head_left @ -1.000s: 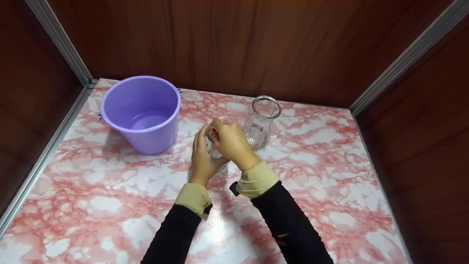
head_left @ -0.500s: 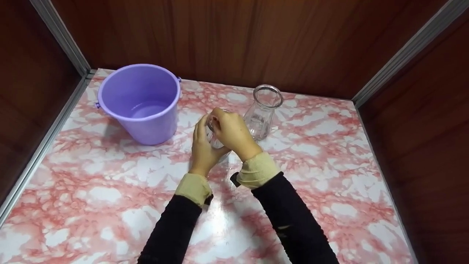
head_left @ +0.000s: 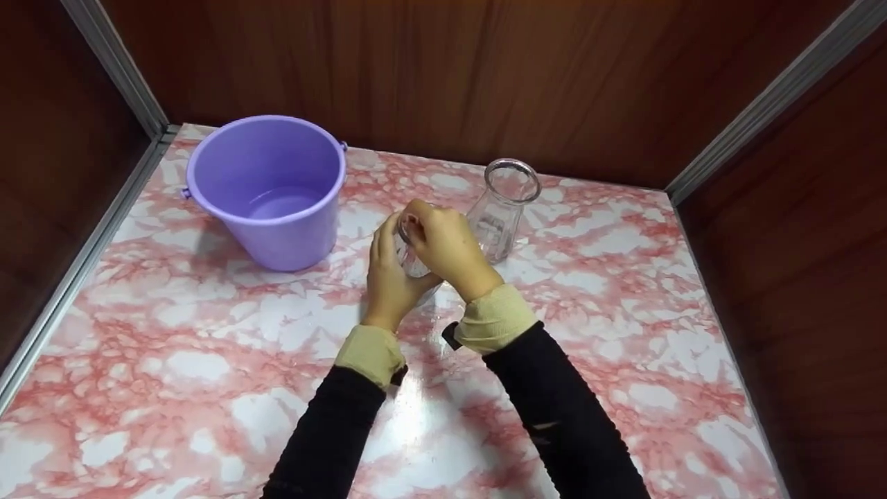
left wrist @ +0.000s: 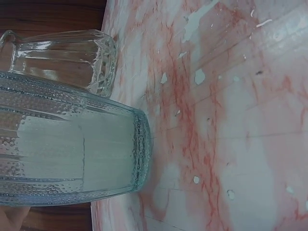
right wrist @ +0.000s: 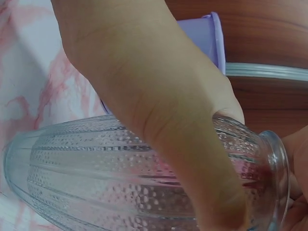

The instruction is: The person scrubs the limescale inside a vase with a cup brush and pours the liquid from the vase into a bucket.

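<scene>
My left hand [head_left: 389, 284] grips a clear glass vase [head_left: 411, 263] with ribbed, dimpled sides, its thumb and fingers spread round the body. In the right wrist view the vase [right wrist: 96, 168] has a rounded rim at its mouth. My right hand [head_left: 454, 249] bends over that mouth with curled fingers; their tips are hidden. Through the glass near the neck a blurred pinkish patch shows, too unclear to name. A second clear glass vase [head_left: 497, 218] stands upright just behind and to the right, also visible in the left wrist view.
A purple bucket [head_left: 291, 239] stands at the back left of the marbled pink-and-white tabletop [head_left: 208, 416]. Brown wood-look panels [head_left: 416, 76] with grey metal edging [head_left: 762, 97] enclose the back and sides. Some wet-looking marks lie on the tabletop.
The head view tilts downward, so things sit higher in it. Both hands keep the same places on the vase, with little visible movement. The bucket and second vase stay put.
</scene>
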Demonstrator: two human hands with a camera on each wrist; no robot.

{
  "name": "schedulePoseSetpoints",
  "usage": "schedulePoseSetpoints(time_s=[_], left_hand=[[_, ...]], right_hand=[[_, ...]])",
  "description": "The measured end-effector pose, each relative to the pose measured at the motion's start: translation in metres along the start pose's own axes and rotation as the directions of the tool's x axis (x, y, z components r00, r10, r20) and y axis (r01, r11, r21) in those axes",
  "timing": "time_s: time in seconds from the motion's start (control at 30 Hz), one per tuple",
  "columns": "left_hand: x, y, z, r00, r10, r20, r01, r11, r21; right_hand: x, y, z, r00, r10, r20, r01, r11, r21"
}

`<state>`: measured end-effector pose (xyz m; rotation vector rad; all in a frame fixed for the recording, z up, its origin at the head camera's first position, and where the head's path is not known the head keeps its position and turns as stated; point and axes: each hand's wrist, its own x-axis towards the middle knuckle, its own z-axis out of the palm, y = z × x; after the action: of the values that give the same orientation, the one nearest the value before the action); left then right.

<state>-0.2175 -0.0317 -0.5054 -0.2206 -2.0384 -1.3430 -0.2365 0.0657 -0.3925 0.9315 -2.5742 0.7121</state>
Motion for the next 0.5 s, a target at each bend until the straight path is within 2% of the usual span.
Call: schedulePoseSetpoints(time_s=[0.27,0.5], left_hand=[[0.0000,-0.0032,-0.0029,1.000,-0.015,-0.003,0.015,1.000,-0.008],[0.0026,-0.0024,0.0008,1.000,0.000,0.000,0.000,1.000,-0.029]], right_hand=[[0.0004,0.0004,0.0075,0.997,-0.016,-0.078,0.021,0.998,0.060],[0.0035,0.0002,0.0019,0.999,0.007,-0.041,-0.005,0.999,0.052]])
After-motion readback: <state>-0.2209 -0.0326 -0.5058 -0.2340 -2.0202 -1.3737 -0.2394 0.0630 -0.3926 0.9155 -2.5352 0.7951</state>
